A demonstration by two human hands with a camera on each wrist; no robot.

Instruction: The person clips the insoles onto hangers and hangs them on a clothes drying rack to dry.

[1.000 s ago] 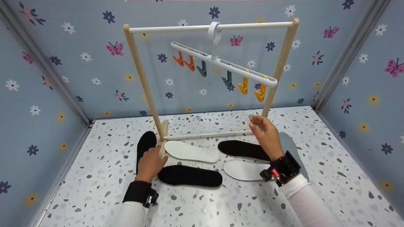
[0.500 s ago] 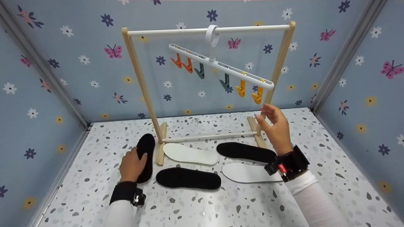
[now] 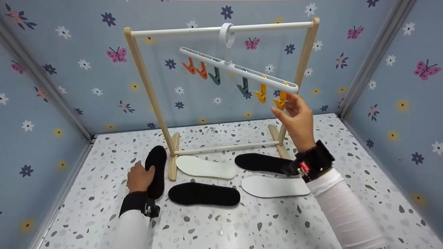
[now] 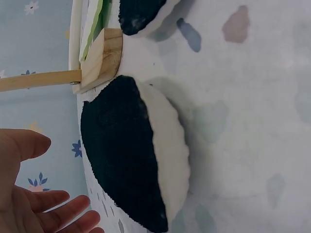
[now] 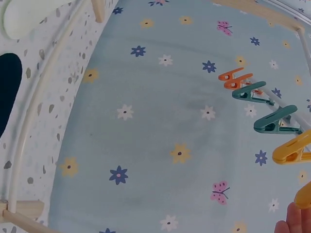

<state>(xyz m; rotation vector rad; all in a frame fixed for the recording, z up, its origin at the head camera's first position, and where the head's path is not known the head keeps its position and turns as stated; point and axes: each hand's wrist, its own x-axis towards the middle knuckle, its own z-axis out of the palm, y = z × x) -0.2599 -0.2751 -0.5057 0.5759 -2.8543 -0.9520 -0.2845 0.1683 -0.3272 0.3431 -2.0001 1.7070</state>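
Note:
My left hand (image 3: pixel 140 175) is beside the leftmost black insole (image 3: pixel 157 173), thumb over its edge in the head view. The left wrist view shows the fingers (image 4: pixel 63 208) spread, and the insole with a dark top and white fleecy side. My right hand (image 3: pixel 299 121) is raised at the end yellow clothes peg (image 3: pixel 281 102), fingers behind it and thumb just below its front. In the right wrist view fingertips (image 5: pixel 294 221) are right at this peg (image 5: pixel 304 195). Orange, green and yellow pegs hang along a white hanger (image 3: pixel 256 74).
The hanger hooks over the top bar (image 3: pixel 277 26) of a wooden-legged rack. On the speckled surface lie a pale green insole (image 3: pixel 206 167), a black one (image 3: pixel 204 194), a white one (image 3: pixel 275 186) and another black one (image 3: pixel 261 163). Flowered panels (image 3: pixel 38 103) enclose the sides and back.
My left hand has moved left, off the rack's foot, to the left black insole. My right hand has risen from low by the rack's right leg to the end yellow peg.

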